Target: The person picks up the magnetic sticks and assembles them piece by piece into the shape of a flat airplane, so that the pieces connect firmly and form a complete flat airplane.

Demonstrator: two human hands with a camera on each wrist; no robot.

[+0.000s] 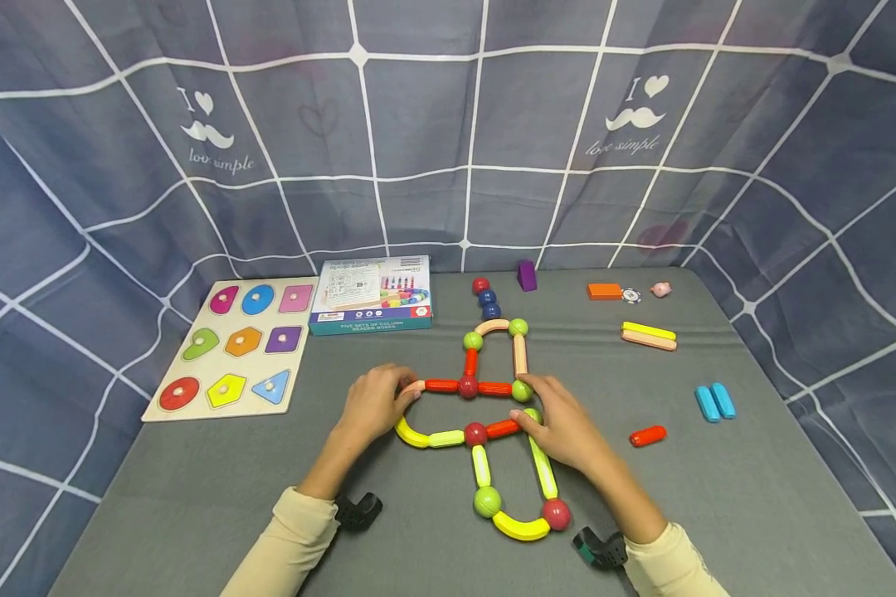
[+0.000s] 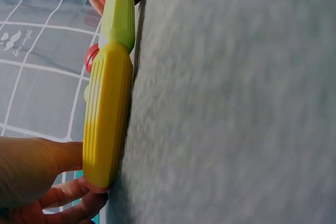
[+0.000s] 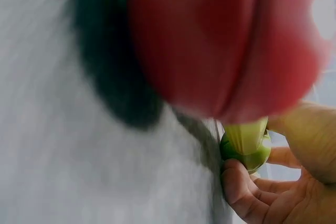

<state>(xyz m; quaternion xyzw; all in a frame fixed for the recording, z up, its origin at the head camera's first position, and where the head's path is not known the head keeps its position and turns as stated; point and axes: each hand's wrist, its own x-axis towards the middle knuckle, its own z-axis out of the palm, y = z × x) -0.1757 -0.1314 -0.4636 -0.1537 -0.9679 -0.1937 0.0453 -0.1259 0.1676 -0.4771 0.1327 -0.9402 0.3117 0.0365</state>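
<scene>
Left hand (image 1: 373, 402) pinches the yellow arc (image 2: 107, 119); right hand (image 1: 565, 421) curls round a green ball (image 3: 253, 159). Puzzle (image 1: 216, 366) and box (image 1: 371, 296) lie beyond, blue rods (image 1: 707, 404) right.

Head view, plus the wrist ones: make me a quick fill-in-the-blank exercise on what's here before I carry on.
1. The right hand touches a ____ ball.
2. In the left wrist view, the large ridged piece touched by the left hand is coloured ____.
3. In the head view, the shape board lies to the ____ of the box.
4. The loose blue sticks lying side by side number ____.

Missing words: green; yellow; left; two.
</scene>
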